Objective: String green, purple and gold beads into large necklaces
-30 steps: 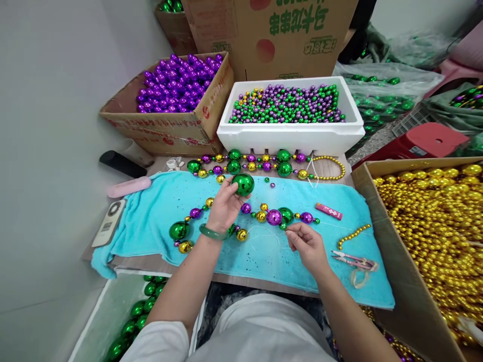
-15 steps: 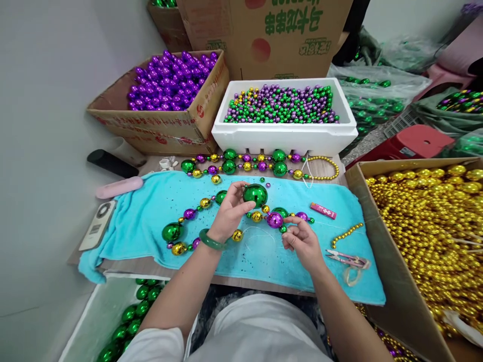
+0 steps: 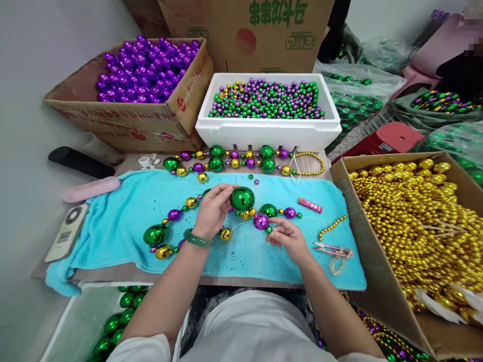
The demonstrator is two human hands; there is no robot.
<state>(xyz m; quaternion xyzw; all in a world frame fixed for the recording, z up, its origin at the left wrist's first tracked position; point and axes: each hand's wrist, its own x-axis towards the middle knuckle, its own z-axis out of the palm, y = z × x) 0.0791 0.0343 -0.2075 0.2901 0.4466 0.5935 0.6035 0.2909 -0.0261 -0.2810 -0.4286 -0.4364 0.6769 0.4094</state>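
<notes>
My left hand point(image 3: 214, 208), a green bangle at its wrist, is closed in a pinch at the left end of a large shiny green bead point(image 3: 242, 200). From that bead the strand runs down past a gold bead to a purple bead point(image 3: 260, 221). My right hand point(image 3: 289, 239) is closed with its fingertips at the purple bead and the small green bead point(image 3: 268, 230) below it. Behind my left hand and beside it, a looped bead necklace point(image 3: 155, 235) of green, gold and purple beads lies on the turquoise towel point(image 3: 124, 241). A clear thread curves below the beads.
Small scissors point(image 3: 332, 250), a short gold bead string point(image 3: 332, 228) and a pink packet point(image 3: 310, 205) lie at right. Behind stand a white foam box point(image 3: 267, 131) of small beads and a carton point(image 3: 124, 123) of purple beads. A carton point(image 3: 381, 296) of gold beads stands right.
The view has shifted, so most things appear further left. My left fingers have slipped from around the large green bead to its left end. My right hand stays by the purple bead.
</notes>
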